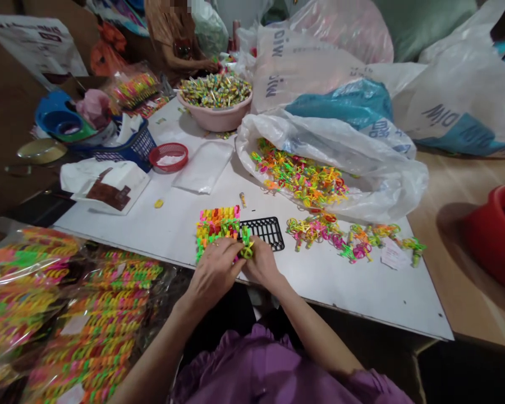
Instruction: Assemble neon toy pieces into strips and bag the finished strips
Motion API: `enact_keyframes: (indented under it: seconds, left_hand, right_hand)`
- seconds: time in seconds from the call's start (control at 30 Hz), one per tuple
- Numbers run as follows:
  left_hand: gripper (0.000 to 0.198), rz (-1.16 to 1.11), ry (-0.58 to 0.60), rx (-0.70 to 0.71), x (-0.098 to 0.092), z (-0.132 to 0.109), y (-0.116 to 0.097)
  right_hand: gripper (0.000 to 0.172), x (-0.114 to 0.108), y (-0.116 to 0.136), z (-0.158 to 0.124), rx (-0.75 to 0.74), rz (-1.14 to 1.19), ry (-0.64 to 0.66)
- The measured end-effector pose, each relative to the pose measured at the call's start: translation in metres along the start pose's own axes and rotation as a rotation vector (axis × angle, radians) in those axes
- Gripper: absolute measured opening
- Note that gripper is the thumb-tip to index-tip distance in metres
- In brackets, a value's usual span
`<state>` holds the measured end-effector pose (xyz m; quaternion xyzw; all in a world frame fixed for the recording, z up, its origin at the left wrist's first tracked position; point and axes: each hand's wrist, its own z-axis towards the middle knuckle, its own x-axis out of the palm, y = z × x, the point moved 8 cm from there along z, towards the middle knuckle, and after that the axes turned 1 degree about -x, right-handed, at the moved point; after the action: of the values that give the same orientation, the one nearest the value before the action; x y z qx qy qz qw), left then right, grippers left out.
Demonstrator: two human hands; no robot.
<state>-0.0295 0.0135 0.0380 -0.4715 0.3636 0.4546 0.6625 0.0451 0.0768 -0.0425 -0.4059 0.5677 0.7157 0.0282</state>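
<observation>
Across my station runs the white counter (340, 297), its near edge directly before me. On it, at the far right, a white sack (374, 196) lies on its side, mouth open towards me, with multicoloured plastic pieces (303, 177) showing inside. Packed clear bags (105, 306) of similar pieces sit below the counter's left edge. At the far side, a pink basin (225, 119) is heaped with small items; a co-worker (172, 39) is seated beyond it. A blue basket (141, 147) stands at the far left, with a brown-and-white pouch (105, 188) lying just in front of it. Loose pieces (315, 230) are strewn between the sack and the counter's near edge. A flat clear bag (204, 168) lies beside a small red basket (171, 165). Directly ahead of me is a black slotted tray (280, 233); its right part is bare, and rows of coloured pieces (219, 221) stand to the left. My left hand (219, 262) and right hand (261, 261) meet at the boundary, the fingers of both closed around a yellow-green piece (247, 251) at the tray's near side. A paper slip (394, 254) rests against the loose pieces. Smallest noted: a slim tube (242, 200) beyond the tray and a yellow bit (159, 203) near the pouch
</observation>
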Motion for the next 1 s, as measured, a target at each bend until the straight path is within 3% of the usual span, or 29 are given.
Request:
enact_keyframes:
  seconds: [0.23, 0.37, 0.5, 0.57, 0.63, 0.73, 0.8, 0.9, 1.0]
  left_hand:
    - [0.027, -0.05, -0.009, 0.027, 0.003, -0.002, -0.012]
    - [0.015, -0.028, -0.109, 0.005, 0.006, -0.001, -0.013]
    - [0.017, -0.002, -0.16, 0.058, 0.006, -0.005, -0.015]
    - [0.018, -0.013, -0.169, 0.085, 0.006, -0.01, -0.016]
    - [0.018, -0.038, -0.195, 0.09, 0.006, -0.015, -0.015]
    - [0.018, -0.056, -0.191, 0.059, 0.01, -0.018, -0.015]
    - [0.017, -0.034, -0.162, 0.049, 0.01, -0.017, -0.019]
    - [0.018, -0.003, -0.165, 0.013, -0.005, -0.011, -0.018]
    - [0.021, 0.036, -0.307, -0.13, -0.039, -0.002, 0.005]
  right_hand:
    - [0.017, 0.006, 0.001, -0.015, -0.069, -0.238, 0.08]
    - [0.014, 0.011, 0.007, -0.011, -0.109, -0.304, 0.148]
    - [0.013, 0.009, 0.01, -0.008, -0.133, -0.268, 0.218]
    - [0.013, -0.002, 0.01, -0.015, -0.186, -0.181, 0.256]
    - [0.015, -0.028, 0.0, -0.023, -0.148, -0.167, 0.196]
    - [0.021, -0.083, -0.037, -0.034, 0.197, -0.366, -0.046]
    - [0.021, -0.107, -0.055, -0.037, 0.387, -0.539, -0.116]
    - [0.02, -0.117, -0.065, -0.026, 0.45, -0.691, -0.117]
    - [0.021, -0.122, -0.074, -0.017, 0.453, -0.611, -0.167]
